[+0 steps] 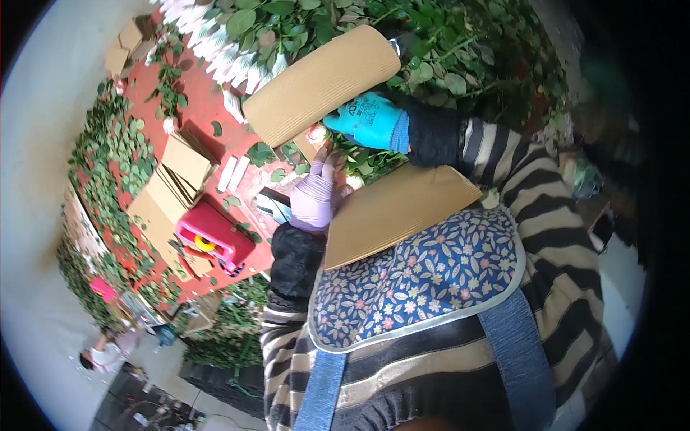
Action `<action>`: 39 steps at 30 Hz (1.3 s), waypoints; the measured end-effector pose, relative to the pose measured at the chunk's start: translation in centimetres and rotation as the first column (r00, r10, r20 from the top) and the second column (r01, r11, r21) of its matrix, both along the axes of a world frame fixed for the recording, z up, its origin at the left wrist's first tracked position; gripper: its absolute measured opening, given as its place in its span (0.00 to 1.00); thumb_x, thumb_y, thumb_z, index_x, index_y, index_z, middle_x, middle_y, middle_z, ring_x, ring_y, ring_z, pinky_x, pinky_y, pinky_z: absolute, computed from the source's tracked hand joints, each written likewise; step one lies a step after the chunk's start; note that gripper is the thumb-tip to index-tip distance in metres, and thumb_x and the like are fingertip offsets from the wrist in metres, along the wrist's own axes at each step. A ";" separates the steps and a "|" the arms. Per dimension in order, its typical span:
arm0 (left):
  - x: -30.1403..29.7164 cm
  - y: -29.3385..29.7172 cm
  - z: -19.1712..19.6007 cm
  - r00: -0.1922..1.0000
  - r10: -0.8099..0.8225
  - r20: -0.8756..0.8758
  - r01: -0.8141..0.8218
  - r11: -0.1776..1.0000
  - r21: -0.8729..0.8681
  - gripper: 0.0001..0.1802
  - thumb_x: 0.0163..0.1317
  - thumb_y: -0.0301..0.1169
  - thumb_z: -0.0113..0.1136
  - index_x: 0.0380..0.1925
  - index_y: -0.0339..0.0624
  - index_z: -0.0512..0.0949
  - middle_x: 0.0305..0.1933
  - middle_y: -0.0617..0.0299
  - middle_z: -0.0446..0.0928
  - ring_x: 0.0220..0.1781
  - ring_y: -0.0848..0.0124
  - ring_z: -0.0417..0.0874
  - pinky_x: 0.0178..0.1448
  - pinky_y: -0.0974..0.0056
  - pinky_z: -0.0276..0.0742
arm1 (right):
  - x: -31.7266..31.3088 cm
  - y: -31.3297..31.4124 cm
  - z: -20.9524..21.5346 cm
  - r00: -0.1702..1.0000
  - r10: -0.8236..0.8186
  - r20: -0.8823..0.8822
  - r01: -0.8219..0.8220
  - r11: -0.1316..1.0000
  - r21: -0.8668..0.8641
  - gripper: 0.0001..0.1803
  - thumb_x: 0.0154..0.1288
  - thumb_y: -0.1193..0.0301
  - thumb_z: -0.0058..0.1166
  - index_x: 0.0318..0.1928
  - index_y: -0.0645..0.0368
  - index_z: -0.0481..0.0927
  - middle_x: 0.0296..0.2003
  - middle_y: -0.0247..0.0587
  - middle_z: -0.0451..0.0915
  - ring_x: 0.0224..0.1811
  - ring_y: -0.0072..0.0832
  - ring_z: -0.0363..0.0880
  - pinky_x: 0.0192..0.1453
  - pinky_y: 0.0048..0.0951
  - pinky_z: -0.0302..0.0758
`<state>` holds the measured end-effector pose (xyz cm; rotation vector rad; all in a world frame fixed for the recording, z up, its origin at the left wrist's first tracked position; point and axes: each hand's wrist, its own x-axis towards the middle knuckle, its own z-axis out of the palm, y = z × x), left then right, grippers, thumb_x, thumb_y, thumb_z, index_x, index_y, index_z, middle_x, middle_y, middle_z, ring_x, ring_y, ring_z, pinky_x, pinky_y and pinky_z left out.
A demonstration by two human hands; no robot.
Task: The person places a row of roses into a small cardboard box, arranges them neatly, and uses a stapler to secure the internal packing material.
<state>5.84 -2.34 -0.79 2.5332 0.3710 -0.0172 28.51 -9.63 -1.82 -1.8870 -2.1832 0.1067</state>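
My left hand (313, 195), in a lilac glove with bare fingertips, reaches up to a pale pink rose (316, 133), its fingers stretched out at the underside of the bloom. From the right comes my right hand (369, 122) in a turquoise glove, fingers curled beside the same rose; its stem is hidden. Corrugated cardboard (323, 85) curves over beyond the hands. A nearer cardboard flap (402, 212) rests against my floral apron (420, 269). Between the two pieces lie green rose leaves (370, 159), and another pale bloom (354, 182) shows next to my left hand.
On the red table (208, 276) stand a pink plastic box (215, 233) with pruning shears (188, 258) and a stack of cardboard pieces (176, 176). White-netted flower heads (226, 61) lie behind. Leafy stems (460, 54) crowd the far right. A person (108, 352) is at lower left.
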 end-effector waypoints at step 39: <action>1.6 0.2 0.3 0.969 0.088 -0.230 -0.115 0.988 -0.106 0.60 0.42 0.37 0.79 0.74 0.45 0.53 0.80 0.56 0.48 0.55 0.56 0.83 0.47 0.58 0.84 | 4.5 -2.9 7.4 0.947 0.175 -0.269 -0.191 0.981 -0.035 0.19 0.62 0.70 0.56 0.54 0.58 0.78 0.43 0.44 0.83 0.35 0.39 0.83 0.39 0.43 0.78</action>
